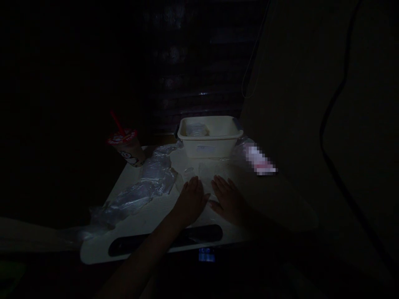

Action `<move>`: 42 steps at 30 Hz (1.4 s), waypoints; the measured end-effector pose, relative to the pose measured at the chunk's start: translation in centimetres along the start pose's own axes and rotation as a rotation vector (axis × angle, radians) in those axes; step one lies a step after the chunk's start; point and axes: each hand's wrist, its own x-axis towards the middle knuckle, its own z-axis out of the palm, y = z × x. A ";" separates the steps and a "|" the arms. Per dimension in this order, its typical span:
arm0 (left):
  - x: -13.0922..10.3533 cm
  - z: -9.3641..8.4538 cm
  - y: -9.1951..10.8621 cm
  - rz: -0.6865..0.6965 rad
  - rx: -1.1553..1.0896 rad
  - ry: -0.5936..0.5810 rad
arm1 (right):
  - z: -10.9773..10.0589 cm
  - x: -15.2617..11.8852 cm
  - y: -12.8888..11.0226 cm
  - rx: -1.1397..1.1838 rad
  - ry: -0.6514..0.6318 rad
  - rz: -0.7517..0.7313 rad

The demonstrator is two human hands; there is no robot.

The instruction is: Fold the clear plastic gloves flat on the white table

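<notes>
The scene is very dark. My left hand (190, 201) lies palm down with fingers stretched forward on a clear plastic piece (209, 171), perhaps a bag, on the white table (156, 220). To its right, my right hand (229, 200) rests on the same plastic, fingers out and thumb pointing toward the left thumb. Neither hand grasps anything. A cream plastic basin (210, 146) stands just beyond the fingertips, with a clear plastic bundle (197, 129) inside at its left. Crumpled clear plastic (158, 168) trails along the table's left side.
A drink cup (129, 151) with a red lid and red straw stands at the table's back left. A blurred pinkish item (260, 160) lies to the right of the basin. A long dark slot (199, 234) runs along the near edge. A cable (326, 120) hangs on the right.
</notes>
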 end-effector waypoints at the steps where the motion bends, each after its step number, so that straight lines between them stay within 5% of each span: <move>1: 0.2 0.0 -0.1 -0.018 0.027 -0.011 | 0.0 0.0 0.0 -0.001 -0.004 0.000; 15: 3.4 -0.1 -2.9 -0.141 0.083 -0.018 | -0.3 -0.1 -0.1 0.006 -0.018 0.007; 22: 0.0 -0.9 -3.2 -0.101 0.031 0.098 | -1.8 0.6 0.8 0.072 -0.026 0.025; 26: -2.0 -0.4 -2.4 -0.035 0.014 0.089 | -2.6 0.5 -0.7 0.072 0.010 0.008; 31: -1.7 0.0 -2.2 -0.092 0.097 0.033 | -1.7 -1.0 -2.8 0.110 -0.048 -0.107; 42: -0.8 -0.4 -3.9 -0.141 0.057 0.023 | -1.3 -1.1 -2.0 0.158 -0.047 -0.115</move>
